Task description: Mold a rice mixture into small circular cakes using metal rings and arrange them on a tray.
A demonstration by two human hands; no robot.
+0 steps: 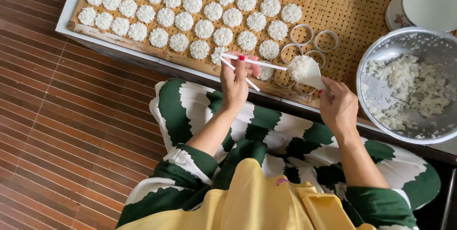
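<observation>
Gripping white chopsticks [247, 63], the left hand [236, 80] meets the rice-filled white spoon [307, 70] clasped by the right hand [338, 106].

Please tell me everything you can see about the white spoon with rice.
The white spoon looks like smooth plastic or ceramic, with a deep bowl and a short handle. It carries a heap of cooked white rice. The right hand holds its handle from below, with the bowl tilted over the metal rings on the woven bamboo tray. White chopsticks, held in the left hand, touch the rice on the spoon with their tips.
</observation>
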